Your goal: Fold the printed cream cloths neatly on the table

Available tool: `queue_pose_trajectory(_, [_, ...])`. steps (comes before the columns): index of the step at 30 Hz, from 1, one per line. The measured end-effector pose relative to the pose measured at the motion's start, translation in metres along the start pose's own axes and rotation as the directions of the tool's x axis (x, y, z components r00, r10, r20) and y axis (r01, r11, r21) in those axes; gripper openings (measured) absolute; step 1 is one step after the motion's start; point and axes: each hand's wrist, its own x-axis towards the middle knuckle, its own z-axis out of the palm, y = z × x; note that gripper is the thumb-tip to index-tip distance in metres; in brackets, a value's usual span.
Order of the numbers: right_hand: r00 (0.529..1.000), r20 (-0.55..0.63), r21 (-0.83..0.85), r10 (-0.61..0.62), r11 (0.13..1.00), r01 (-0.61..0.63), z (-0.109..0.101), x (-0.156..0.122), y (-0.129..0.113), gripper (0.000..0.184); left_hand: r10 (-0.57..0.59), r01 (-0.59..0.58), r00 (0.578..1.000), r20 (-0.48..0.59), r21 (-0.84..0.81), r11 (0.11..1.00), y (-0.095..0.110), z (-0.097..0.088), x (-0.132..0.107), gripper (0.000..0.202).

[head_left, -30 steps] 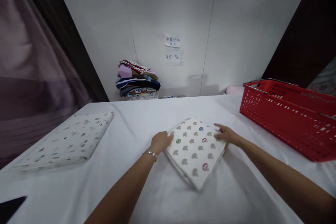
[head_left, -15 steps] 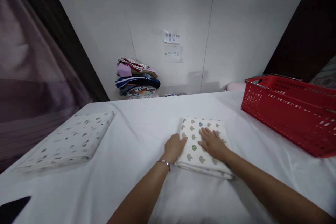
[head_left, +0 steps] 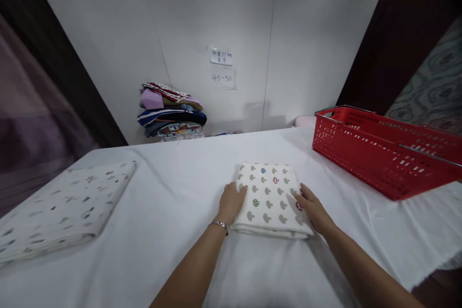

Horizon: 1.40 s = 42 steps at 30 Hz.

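The white-covered table spreads beneath the grip; a red shopping basket stands beyond it to the right, a folded leaf-print cloth well left. The folded mushroom-print cloth lies between left hand and right hand, side edges pinched, thumbs on top. Uneven tugging could skew its layers.

Head-worn view, forward and down over tabletop toward wall.
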Motion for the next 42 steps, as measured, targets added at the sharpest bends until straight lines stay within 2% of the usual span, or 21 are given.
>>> queue_pose_trajectory(2, [0.997,0.034,0.068,0.074,0.995,-0.076,-0.002,-0.007,0.004,0.071,-0.029,0.033,0.999,0.035,-0.100,0.994,0.004,0.000,0.000,0.055])
queue_pose_trajectory(4, [0.989,0.071,0.131,0.126,0.982,-0.135,-0.006,-0.010,0.000,0.073,-0.084,0.114,0.989,0.125,-0.264,0.958,0.006,-0.003,-0.004,0.051])
queue_pose_trajectory(6, [0.975,0.118,0.269,0.187,0.939,-0.213,-0.011,-0.010,-0.010,0.077,-0.118,0.228,0.960,0.253,-0.466,0.855,0.004,-0.007,-0.014,0.049])
queue_pose_trajectory(9, [0.928,0.236,0.493,0.287,0.788,-0.369,-0.019,-0.008,-0.025,0.089,-0.067,0.375,0.901,0.429,-0.692,0.617,-0.004,-0.013,-0.032,0.052])
queue_pose_trajectory(11, [0.888,0.337,0.553,0.314,0.697,-0.456,-0.022,-0.006,-0.031,0.096,-0.019,0.454,0.857,0.515,-0.738,0.499,-0.010,-0.016,-0.041,0.055])
queue_pose_trajectory(13, [0.857,0.429,0.578,0.285,0.643,-0.503,-0.023,-0.004,-0.035,0.091,-0.027,0.516,0.820,0.572,-0.717,0.468,-0.016,-0.018,-0.046,0.057])
queue_pose_trajectory(15, [0.839,0.510,0.614,0.190,0.602,-0.510,-0.023,-0.004,-0.036,0.076,-0.100,0.540,0.815,0.571,-0.684,0.491,-0.020,-0.018,-0.046,0.060])
queue_pose_trajectory(17, [0.802,0.591,0.634,0.082,0.568,-0.525,-0.022,-0.007,-0.038,0.059,-0.182,0.525,0.836,0.517,-0.661,0.536,-0.023,-0.017,-0.044,0.063])
queue_pose_trajectory(19, [0.757,0.653,0.627,0.028,0.541,-0.561,-0.022,-0.013,-0.038,0.051,-0.249,0.502,0.858,0.449,-0.635,0.587,-0.027,-0.015,-0.042,0.067])
queue_pose_trajectory(20, [0.749,0.662,0.627,0.024,0.530,-0.571,-0.021,-0.017,-0.038,0.051,-0.275,0.493,0.866,0.418,-0.619,0.611,-0.028,-0.014,-0.041,0.068])
queue_pose_trajectory(21, [0.757,0.653,0.638,0.024,0.521,-0.567,-0.020,-0.021,-0.038,0.052,-0.291,0.484,0.872,0.393,-0.605,0.633,-0.030,-0.012,-0.040,0.069])
queue_pose_trajectory(23, [0.809,0.588,0.683,0.029,0.518,-0.515,-0.017,-0.027,-0.037,0.059,-0.289,0.458,0.886,0.362,-0.594,0.661,-0.031,-0.010,-0.041,0.067])
queue_pose_trajectory(25, [0.862,0.505,0.714,0.045,0.539,-0.446,-0.015,-0.030,-0.038,0.071,-0.258,0.431,0.898,0.355,-0.601,0.673,-0.030,-0.009,-0.044,0.063])
queue_pose_trajectory(27, [0.897,0.434,0.712,0.083,0.578,-0.398,-0.016,-0.025,-0.045,0.086,-0.221,0.383,0.919,0.326,-0.608,0.695,-0.025,-0.009,-0.047,0.056])
queue_pose_trajectory(29, [0.920,0.372,0.688,0.119,0.630,-0.360,-0.019,-0.012,-0.057,0.097,-0.176,0.291,0.954,0.243,-0.605,0.741,-0.018,-0.012,-0.049,0.050])
queue_pose_trajectory(31, [0.938,0.325,0.653,0.119,0.689,-0.314,-0.022,0.008,-0.072,0.099,-0.129,0.178,0.984,0.123,-0.588,0.789,-0.009,-0.018,-0.047,0.046])
queue_pose_trajectory(35, [0.960,0.274,0.607,0.052,0.765,-0.215,-0.013,0.054,-0.083,0.099,-0.102,0.037,0.990,-0.097,-0.521,0.853,-0.003,-0.029,-0.029,0.045])
queue_pose_trajectory(36, [0.957,0.284,0.570,0.066,0.791,-0.223,-0.007,0.063,-0.080,0.099,-0.110,0.038,0.987,-0.121,-0.483,0.875,-0.006,-0.030,-0.022,0.045])
queue_pose_trajectory(38, [0.944,0.297,0.444,0.144,0.854,-0.270,0.005,0.074,-0.069,0.095,-0.164,0.113,0.981,-0.105,-0.379,0.918,-0.015,-0.029,-0.010,0.045])
queue_pose_trajectory(40, [0.931,0.305,0.367,0.200,0.878,-0.308,0.013,0.077,-0.057,0.091,-0.234,0.203,0.969,-0.078,-0.290,0.935,-0.028,-0.024,-0.001,0.049])
queue_pose_trajectory(42, [0.924,0.318,0.362,0.211,0.874,-0.324,0.015,0.072,-0.046,0.090,-0.258,0.232,0.964,-0.067,-0.264,0.936,-0.038,-0.019,0.003,0.056])
